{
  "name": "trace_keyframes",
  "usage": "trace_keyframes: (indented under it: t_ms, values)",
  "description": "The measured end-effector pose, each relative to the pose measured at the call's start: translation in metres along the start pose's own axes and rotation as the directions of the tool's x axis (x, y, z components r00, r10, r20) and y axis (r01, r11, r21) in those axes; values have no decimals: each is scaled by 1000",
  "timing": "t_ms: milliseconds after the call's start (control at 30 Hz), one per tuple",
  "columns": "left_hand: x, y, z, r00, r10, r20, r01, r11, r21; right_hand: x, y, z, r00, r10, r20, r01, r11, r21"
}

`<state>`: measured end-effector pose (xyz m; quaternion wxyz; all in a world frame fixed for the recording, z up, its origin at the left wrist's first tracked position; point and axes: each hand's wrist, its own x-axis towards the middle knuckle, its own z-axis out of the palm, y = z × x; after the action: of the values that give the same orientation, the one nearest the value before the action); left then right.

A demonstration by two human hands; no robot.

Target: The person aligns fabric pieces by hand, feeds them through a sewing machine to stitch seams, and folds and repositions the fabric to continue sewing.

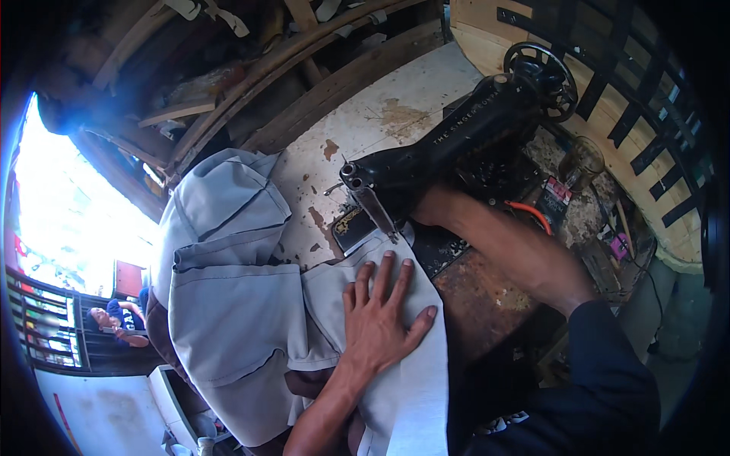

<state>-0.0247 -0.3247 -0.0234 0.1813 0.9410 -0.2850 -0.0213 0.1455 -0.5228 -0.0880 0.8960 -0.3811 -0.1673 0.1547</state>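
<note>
Left hand (382,311) lies flat, fingers spread, on the grey garment (243,304) near the bench's front edge; right hand hidden behind the black sewing machine (456,144), its grip impossible to tell.

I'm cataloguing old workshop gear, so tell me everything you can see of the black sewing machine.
The sewing machine is black, of what looks like cast metal, with worn gilt decoration on its bed. Its arm runs from a spoked handwheel at the far right to the needle head at the left, with a shiny metal faceplate. It stands on a stained, chipped white table. Grey cloth lies under the needle end, pressed flat by the left hand. The right forearm reaches behind the arm; that hand is hidden.
</note>
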Motion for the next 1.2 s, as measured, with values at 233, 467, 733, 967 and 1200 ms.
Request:
trace_keyframes:
  t_ms: [233, 467, 733, 967, 1200]
  values:
    - [-1, 14, -5, 999, -35, 0, 35, 995, 93, -11, -36, 37, 994, -96, 44, 76, 360, -930]
    - [-2, 14, -5, 999, -28, 31, 25, 995, 99, -13, -31, 32, 945, -192, 263, 238, -142, -961]
    - [-8, 21, -2, 999, -27, 37, 24, 996, 88, -18, -39, 38, 978, -128, 162, 154, -72, -985]
    - [-10, 29, -2, 996, -60, 63, 56, 996, 73, -22, -28, 23, 932, -210, 295, 249, -220, -943]
    - [-6, 28, -1, 994, -75, 77, 67, 993, 100, -24, -42, 44, 997, -47, -56, -61, -105, -993]
